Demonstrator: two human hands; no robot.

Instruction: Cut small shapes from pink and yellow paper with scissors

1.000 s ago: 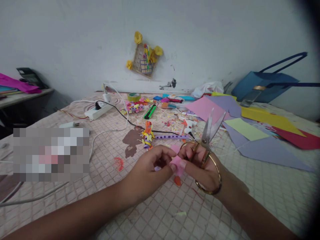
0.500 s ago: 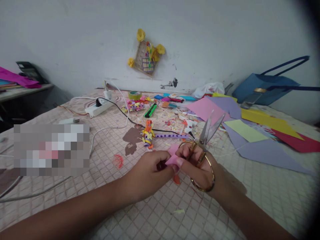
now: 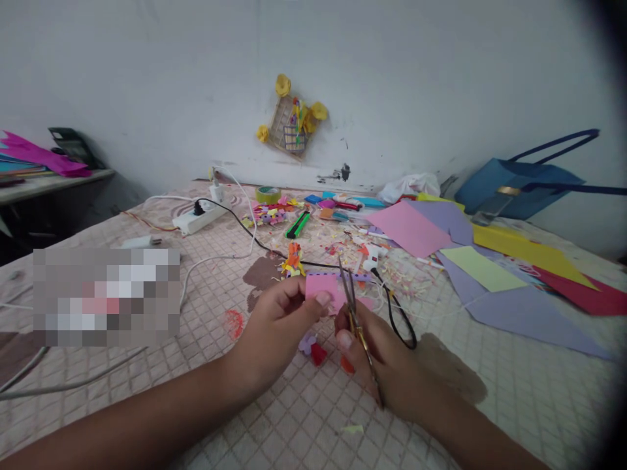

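Observation:
Between thumb and fingers, my left hand (image 3: 274, 333) holds a small pink paper piece (image 3: 321, 285) upright. My right hand (image 3: 386, 359) is wrapped round the gold handles of the scissors (image 3: 353, 313), whose blades point up and away, slightly apart, beside the pink paper's right edge. Behind the paper lies a purple dotted strip (image 3: 360, 277), with an orange and yellow paper figure (image 3: 293, 260) at its left. A red paper bit (image 3: 318, 354) and an orange bit (image 3: 347, 365) lie on the cloth below my hands.
Coloured sheets (image 3: 514, 313) spread on the right, near a blue bag (image 3: 519, 186). A glue gun (image 3: 373, 256), green cutter (image 3: 298, 224), tape roll (image 3: 268, 194) and paper scraps lie farther back. A power strip (image 3: 200, 219) and cables are on the left.
The scissors have turned from pointing up-right to pointing up-left, and their blades are closer together. The pink paper now stands flat and upright in my left hand, and my right fingers have left it.

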